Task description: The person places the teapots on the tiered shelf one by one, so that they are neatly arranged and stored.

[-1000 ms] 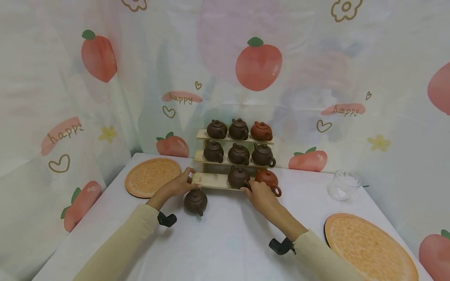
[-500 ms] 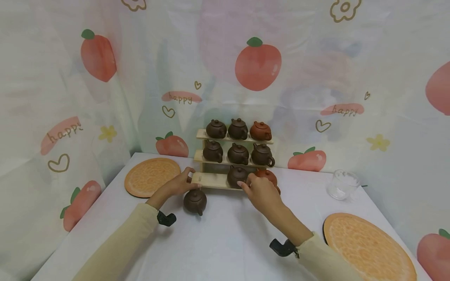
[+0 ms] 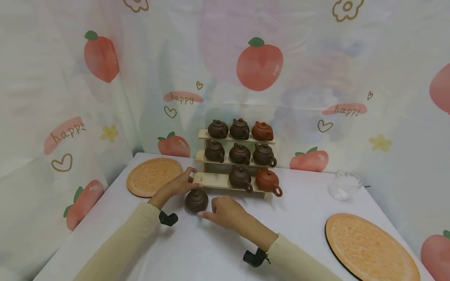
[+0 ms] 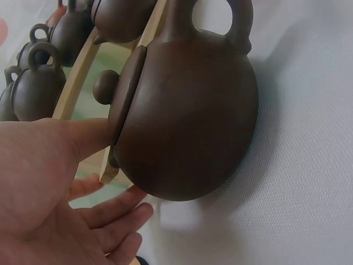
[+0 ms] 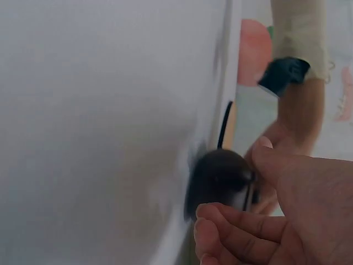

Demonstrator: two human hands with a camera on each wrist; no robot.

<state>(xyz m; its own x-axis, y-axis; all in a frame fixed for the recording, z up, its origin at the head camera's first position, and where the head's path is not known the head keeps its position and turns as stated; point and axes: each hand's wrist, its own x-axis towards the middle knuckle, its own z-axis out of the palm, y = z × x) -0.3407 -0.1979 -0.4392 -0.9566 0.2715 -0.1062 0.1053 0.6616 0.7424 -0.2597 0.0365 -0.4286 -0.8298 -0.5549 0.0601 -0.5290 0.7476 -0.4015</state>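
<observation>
A three-tier wooden shelf (image 3: 214, 180) stands on the white table with several small teapots on it. My left hand (image 3: 181, 183) grips the left end of its bottom board, thumb at the front edge. In front of that end, a dark brown teapot (image 3: 196, 201) sits upright on the table, its handle toward me; the left wrist view shows this teapot (image 4: 187, 116) close by the thumb. Just right of it is my right hand (image 3: 228, 212), thumb and fingers bent and apart, holding nothing. On the bottom tier sit a dark teapot (image 3: 240, 178) and a reddish teapot (image 3: 268, 181).
A round orange placemat (image 3: 154, 178) lies at the left and another orange placemat (image 3: 372, 248) at the front right. A clear glass bowl (image 3: 345, 185) stands near the right edge. Patterned cloth (image 3: 225, 97) hangs behind and beside the table.
My right hand has left the dark teapot on the bottom tier and moved left and toward me, to the teapot on the table. My left hand has stayed at the shelf's end.
</observation>
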